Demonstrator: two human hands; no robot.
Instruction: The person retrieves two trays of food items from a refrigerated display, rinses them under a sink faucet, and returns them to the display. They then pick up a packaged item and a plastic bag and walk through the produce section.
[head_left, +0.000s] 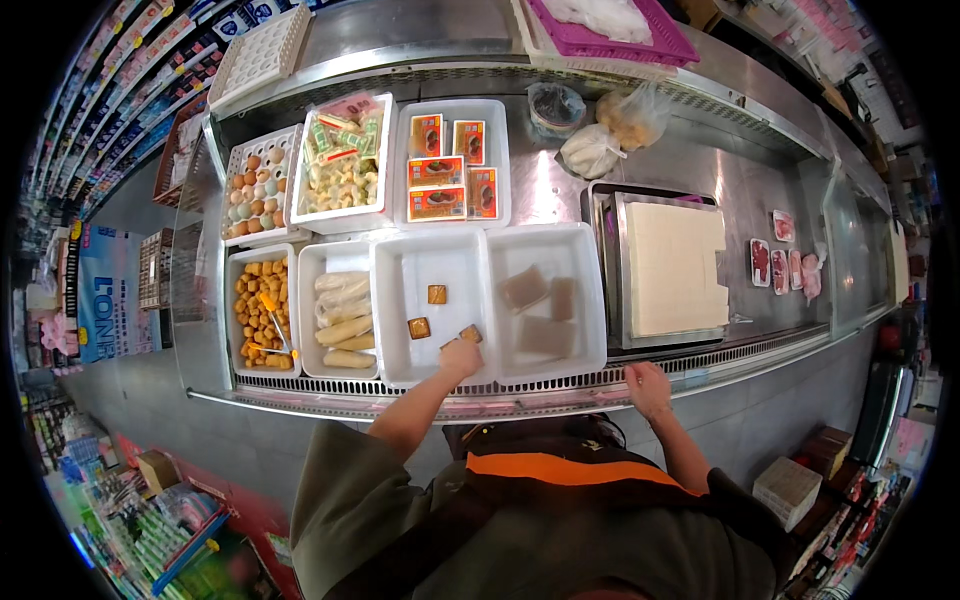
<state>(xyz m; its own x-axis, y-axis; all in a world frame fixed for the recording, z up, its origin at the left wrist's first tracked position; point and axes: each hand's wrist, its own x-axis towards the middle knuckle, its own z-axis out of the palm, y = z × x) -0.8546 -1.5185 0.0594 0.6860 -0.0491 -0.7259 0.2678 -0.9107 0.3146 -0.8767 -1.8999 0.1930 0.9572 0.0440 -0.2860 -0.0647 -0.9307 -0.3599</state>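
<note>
My left hand (460, 358) reaches into a white plastic tub (429, 244) and touches or holds a small brown square piece, perhaps dried tofu; its fingertips are partly hidden. Another brown piece (471, 334) lies right by the fingers. Two more brown squares, one (436, 294) higher up and one (418, 328) to the left, rest on the tub's floor. My right hand (648, 388) is at the front rail (540, 387) of the steel display case, below a black tray; its fingers look curled, and whether they hold anything is unclear.
Grey-brown slabs lie in the right-hand tub (546, 229). Left are a tub of long pale rolls (345, 331) and fried cubes (251, 300) with orange-handled tongs or scissors (276, 330). Behind stand eggs (255, 191) and red-labelled packs (436, 171). A pale slab (675, 270) and meat packs (760, 262) lie right.
</note>
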